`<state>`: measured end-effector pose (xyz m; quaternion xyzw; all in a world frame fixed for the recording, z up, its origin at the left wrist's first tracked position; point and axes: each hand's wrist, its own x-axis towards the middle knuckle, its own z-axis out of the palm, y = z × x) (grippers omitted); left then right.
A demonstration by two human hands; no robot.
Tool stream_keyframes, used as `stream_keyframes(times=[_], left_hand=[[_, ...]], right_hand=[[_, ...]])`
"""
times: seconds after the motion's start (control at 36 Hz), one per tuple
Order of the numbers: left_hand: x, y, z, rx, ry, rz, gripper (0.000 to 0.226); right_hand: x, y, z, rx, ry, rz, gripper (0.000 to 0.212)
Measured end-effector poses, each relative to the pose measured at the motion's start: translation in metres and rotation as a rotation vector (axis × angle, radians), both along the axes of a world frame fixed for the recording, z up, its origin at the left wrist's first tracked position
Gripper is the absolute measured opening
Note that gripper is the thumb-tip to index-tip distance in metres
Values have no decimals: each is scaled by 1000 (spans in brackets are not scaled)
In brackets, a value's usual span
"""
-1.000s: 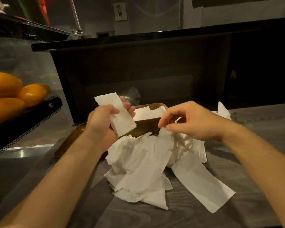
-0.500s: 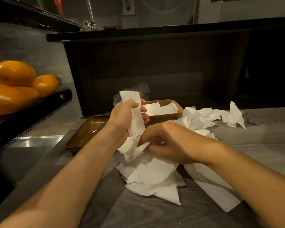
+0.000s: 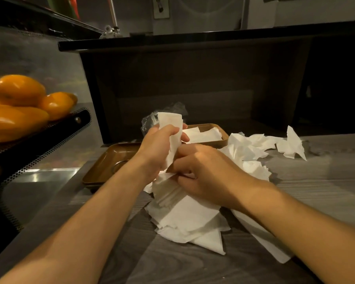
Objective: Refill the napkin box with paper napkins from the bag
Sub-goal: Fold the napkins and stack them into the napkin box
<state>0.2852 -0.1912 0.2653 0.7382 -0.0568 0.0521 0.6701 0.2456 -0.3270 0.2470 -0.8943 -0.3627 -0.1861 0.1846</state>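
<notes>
Your left hand (image 3: 158, 147) is gripping one folded napkin (image 3: 171, 128), right hand (image 3: 203, 171) fingers (image 3: 180, 160) pinching into one messy napkin pile (image 3: 184, 218); one napkin box (image 3: 209, 136) behind.

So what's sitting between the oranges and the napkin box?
In the head view, a flat brown tray lies between the oranges and the napkin box; the left hand, holding a folded napkin, partly covers it.

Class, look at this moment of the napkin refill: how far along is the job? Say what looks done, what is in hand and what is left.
Done: a few napkins already lie in the brown napkin box. In hand: the left hand grips a folded napkin upright, while the right hand pinches paper from the loose pile on the table. Left: that pile and the crumpled napkins on the right are not yet boxed.
</notes>
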Motion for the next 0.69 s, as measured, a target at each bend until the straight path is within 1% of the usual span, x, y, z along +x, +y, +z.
stream_keyframes(times=[0.11,0.17,0.31,0.42,0.53,0.69], left_hand=[[1,0,1,-26,15,5,14],[2,-1,1,-18,13,-5,13],[2,-1,1,15,-9,-18,15],[1,1,2,20,-13,-32,17],[0,2,1,27,-12,-32,16],[-1,2,1,39,-15,-37,15]], right_hand=[[-5,6,-1,-139,55,56,24],[-4,6,-1,-173,79,78,28],[4,7,-4,-104,224,11,26],[4,6,-1,-103,272,3,26],[3,7,-2,-78,249,-26,22],[6,6,-7,-23,189,-45,23]])
